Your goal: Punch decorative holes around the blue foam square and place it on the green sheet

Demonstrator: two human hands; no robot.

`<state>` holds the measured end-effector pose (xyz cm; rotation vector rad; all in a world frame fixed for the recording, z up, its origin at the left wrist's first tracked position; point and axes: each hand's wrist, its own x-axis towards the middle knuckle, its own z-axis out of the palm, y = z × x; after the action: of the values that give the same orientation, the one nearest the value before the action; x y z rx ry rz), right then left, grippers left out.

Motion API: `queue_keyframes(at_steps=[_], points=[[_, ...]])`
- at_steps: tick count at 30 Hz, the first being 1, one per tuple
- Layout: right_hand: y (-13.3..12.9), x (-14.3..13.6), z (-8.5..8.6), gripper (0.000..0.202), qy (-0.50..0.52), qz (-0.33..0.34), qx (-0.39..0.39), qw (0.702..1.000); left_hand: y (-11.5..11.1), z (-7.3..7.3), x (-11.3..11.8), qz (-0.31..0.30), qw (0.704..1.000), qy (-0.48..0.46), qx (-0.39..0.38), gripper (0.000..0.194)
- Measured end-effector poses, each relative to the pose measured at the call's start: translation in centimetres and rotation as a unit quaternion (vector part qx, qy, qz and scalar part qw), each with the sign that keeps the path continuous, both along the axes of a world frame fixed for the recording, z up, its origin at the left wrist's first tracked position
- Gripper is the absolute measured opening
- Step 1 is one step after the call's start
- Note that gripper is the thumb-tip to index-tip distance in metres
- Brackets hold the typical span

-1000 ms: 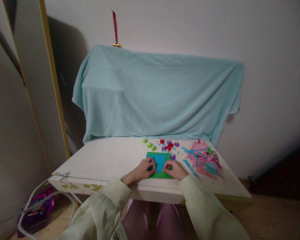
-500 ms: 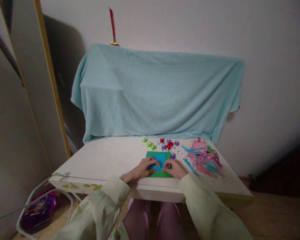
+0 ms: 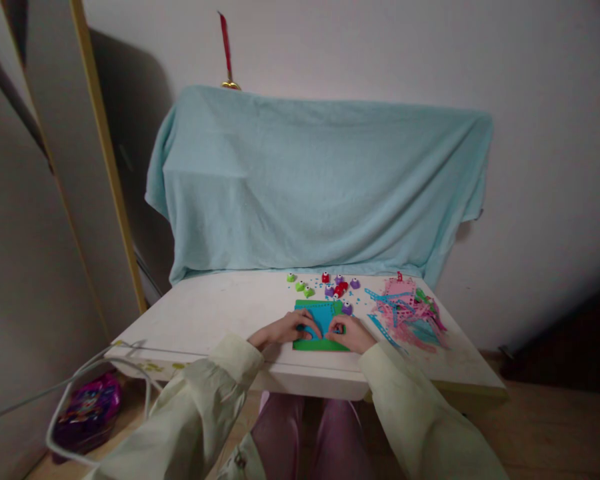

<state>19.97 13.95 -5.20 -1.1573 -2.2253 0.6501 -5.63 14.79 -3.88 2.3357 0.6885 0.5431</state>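
A blue sheet (image 3: pixel 320 313) with a row of punched holes along its top edge lies over a slightly larger green sheet (image 3: pixel 316 345) at the front of the table. My left hand (image 3: pixel 289 327) rests on the left side of the blue sheet, thumb and fingers apart, pressing it down. Over the right edge my right hand (image 3: pixel 353 333) is closed, thumb and fingertips pinched together near the blue sheet. What sits between those fingertips is too small to make out. A purple block with an eye (image 3: pixel 347 308) stands just beyond my right hand.
Green eyed blocks (image 3: pixel 301 286), a red eyed block (image 3: pixel 325 277) and purple ones stand behind the sheets among tiny blue scraps. A pile of pink and blue punched strips (image 3: pixel 405 313) lies to the right. A light blue cloth (image 3: pixel 320 180) hangs behind the white table (image 3: pixel 210 313).
The view has shifted slightly. Both hands stay at the blue sheet, with only a slight movement of the fingers.
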Motion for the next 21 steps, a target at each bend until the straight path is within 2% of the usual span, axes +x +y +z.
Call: queue_keyframes(at_steps=[8, 12, 21], points=[[-0.2, 0.0, 0.1, 0.011, 0.002, 0.002, 0.001, 1.000, 0.1, 0.7, -0.4, -0.011, 1.000, 0.008, -0.025, 0.030], [-0.2, 0.1, 0.2, 0.012, 0.009, 0.004, -0.001, 1.000, -0.1, 1.2, -1.1, -0.003, 0.998, 0.015, -0.065, 0.036], [-0.3, 0.2, 0.1, 0.016, 0.028, 0.007, -0.018, 0.999, -1.2, 1.0, -2.0, 0.016, 0.990, -0.034, -0.136, 0.040]])
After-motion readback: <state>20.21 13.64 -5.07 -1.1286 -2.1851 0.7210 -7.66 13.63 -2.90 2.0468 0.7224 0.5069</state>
